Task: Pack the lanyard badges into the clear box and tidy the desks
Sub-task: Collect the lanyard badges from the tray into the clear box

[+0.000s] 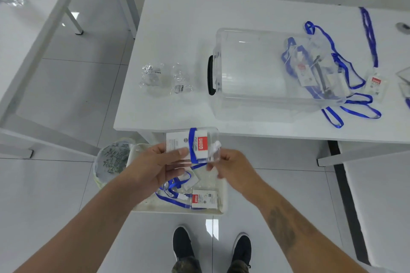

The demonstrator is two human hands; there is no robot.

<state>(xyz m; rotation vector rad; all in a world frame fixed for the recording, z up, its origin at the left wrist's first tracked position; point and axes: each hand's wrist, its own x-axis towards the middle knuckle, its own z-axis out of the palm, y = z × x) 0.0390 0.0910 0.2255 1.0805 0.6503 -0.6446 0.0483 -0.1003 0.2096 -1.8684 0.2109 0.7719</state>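
Right now both hands hold one packaged lanyard badge (pixel 192 145) in front of the near edge of the white worktop (pixel 177 29). The left hand (pixel 155 165) has its fingers (pixel 179 152) closed on the pack's left side, thumb on top. The right hand (pixel 230 167) is at the pack's right edge, its fingers closed on a small white clip or tab there; motion blur hides the exact contact. A blue strap is wrapped around the pack, which shows a red label.

On the worktop at 12 to 1 o'clock from the hands lies the clear box (pixel 255 73), its black handle (pixel 210 75) facing 9 o'clock. Inside its right end sit several badges with blue lanyards (pixel 304 68), and more straps trail out onto the worktop at 3 o'clock of the box. One more badge (pixel 376 83) lies just beside them, farther right. At 9 o'clock of the box, apart from it, lie two crumpled clear wrappers (pixel 164 78).

Below the hands, on the floor, a pale tray (pixel 213 210) holds another badge pack (pixel 203 198) and loose blue lanyard. A round bin (pixel 111 159) stands at the tray's 9 o'clock.
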